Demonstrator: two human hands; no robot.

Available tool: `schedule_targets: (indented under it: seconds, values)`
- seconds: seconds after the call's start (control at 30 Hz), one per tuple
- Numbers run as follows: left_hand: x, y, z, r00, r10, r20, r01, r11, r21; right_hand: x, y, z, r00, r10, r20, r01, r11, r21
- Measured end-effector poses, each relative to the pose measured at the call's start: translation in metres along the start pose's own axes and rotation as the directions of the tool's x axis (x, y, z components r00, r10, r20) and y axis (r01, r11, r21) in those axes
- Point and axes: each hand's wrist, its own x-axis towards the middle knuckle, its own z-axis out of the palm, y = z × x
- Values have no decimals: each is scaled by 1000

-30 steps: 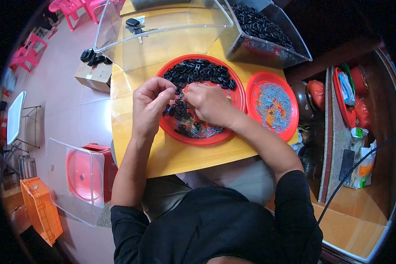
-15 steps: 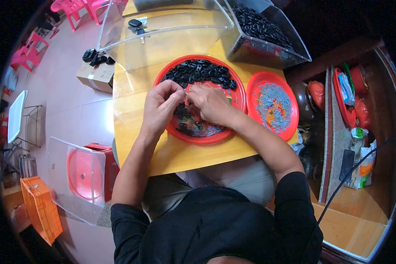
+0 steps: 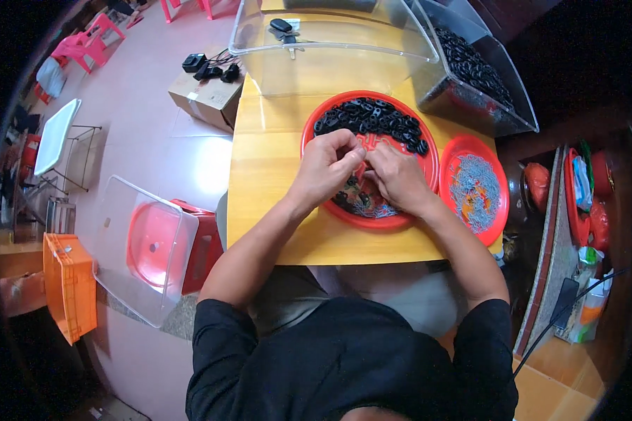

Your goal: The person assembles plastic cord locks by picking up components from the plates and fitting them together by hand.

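Over a round red tray (image 3: 376, 222) my left hand (image 3: 328, 167) and my right hand (image 3: 400, 175) work close together, fingertips nearly meeting. Both hands are closed in a pinch, and whatever lies between the fingers is too small to make out. Small black oval parts with holes (image 3: 372, 116) fill the tray's far side. Nearer me, below the hands, more black pieces (image 3: 347, 196) mix with thin grey pins. To the right, a smaller red tray (image 3: 502, 203) holds many thin grey metal pins (image 3: 474, 186).
A clear bin (image 3: 337, 63) stands on the yellow table (image 3: 267, 203) at the back, with keys (image 3: 289, 38) visible there. Another clear bin (image 3: 442, 109) holds black parts. Left of the table are a cardboard box (image 3: 203, 105), a red stool (image 3: 203, 245) with a clear lid, and an orange crate (image 3: 70, 288).
The whole view has shifted, so the table and trays appear farther right. My hands keep their pinched pose over the round tray, close together.
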Motion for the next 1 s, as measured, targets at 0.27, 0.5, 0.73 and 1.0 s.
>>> schedule_targets:
  seconds: [0.27, 0.5, 0.73, 1.0]
  values:
    - [-1, -2, 1, 1000, 14, -6, -14, 999, 47, 3, 1, -13, 995, 18, 93, -25, 997, 76]
    - [-2, 3, 2, 998, 54, -35, -51, 996, 67, -3, 6, -12, 977, 159, 139, -194, 936, 293]
    - [-2, 11, 11, 999, 4, -45, -10, 989, -149, -9, -27, -33, 769, 637, 49, -258, 239, 936]
    - [-11, 14, 12, 980, -181, 85, 199, 841, -504, -12, -42, -25, 768, 638, 54, -244, 214, 946]
